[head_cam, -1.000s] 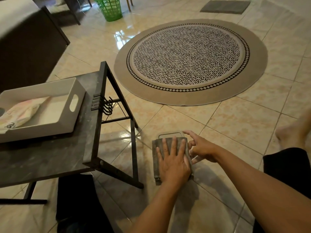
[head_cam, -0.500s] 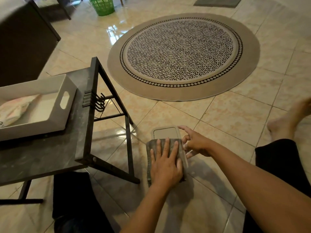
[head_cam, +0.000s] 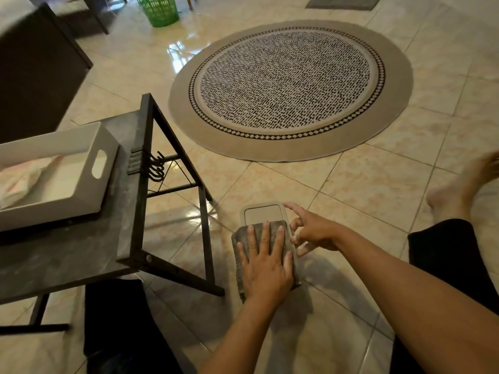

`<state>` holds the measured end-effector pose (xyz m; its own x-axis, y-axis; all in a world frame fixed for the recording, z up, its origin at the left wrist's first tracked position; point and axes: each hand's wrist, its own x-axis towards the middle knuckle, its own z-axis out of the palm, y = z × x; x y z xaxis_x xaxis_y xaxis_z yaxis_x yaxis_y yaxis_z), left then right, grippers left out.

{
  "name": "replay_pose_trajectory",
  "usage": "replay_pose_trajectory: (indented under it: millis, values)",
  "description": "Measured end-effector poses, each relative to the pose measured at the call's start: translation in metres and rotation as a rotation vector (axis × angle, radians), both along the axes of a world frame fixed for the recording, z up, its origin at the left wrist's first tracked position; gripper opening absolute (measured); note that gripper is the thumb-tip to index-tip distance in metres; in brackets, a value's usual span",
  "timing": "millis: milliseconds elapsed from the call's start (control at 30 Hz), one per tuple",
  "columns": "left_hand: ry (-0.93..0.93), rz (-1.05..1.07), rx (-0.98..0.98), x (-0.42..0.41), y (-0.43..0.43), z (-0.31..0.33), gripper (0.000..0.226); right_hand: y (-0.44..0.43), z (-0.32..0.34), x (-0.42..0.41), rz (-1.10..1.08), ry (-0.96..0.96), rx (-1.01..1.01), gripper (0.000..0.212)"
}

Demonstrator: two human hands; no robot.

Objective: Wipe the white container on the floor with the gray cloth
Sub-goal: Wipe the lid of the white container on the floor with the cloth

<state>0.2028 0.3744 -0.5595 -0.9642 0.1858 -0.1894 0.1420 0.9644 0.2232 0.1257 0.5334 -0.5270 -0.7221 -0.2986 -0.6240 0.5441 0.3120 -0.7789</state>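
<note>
A small white container [head_cam: 263, 214] with rounded corners lies flat on the tiled floor in front of me. A folded gray cloth [head_cam: 272, 229] covers its near part. My left hand [head_cam: 266, 261] lies flat on the cloth with fingers spread, pressing it onto the container. My right hand [head_cam: 313, 230] holds the container's right edge with its fingertips. Only the far end of the container shows beyond the cloth.
A low dark table [head_cam: 81, 252] with angled black legs stands to the left, carrying a white tray [head_cam: 89, 195] with a pale bag in it. A round patterned rug [head_cam: 290, 87] lies ahead. A green basket [head_cam: 159, 9] stands far back. My foot [head_cam: 459, 190] rests at right.
My left hand has drawn the cloth toward me along the container, so more of the container's far end shows. My right hand stays on the right edge.
</note>
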Motion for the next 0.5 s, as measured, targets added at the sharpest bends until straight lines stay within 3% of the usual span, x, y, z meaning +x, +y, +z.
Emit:
replay_pose_trajectory:
  millis: [233,500]
  values:
    - [0.025,-0.144,0.014,-0.03,0.009,0.001,0.058,0.0,0.003,-0.002,0.027,0.002,0.03,0.105]
    - [0.035,-0.148,-0.021,-0.038,0.008,-0.006,0.062,-0.003,-0.001,-0.003,0.03,0.03,0.034,0.105]
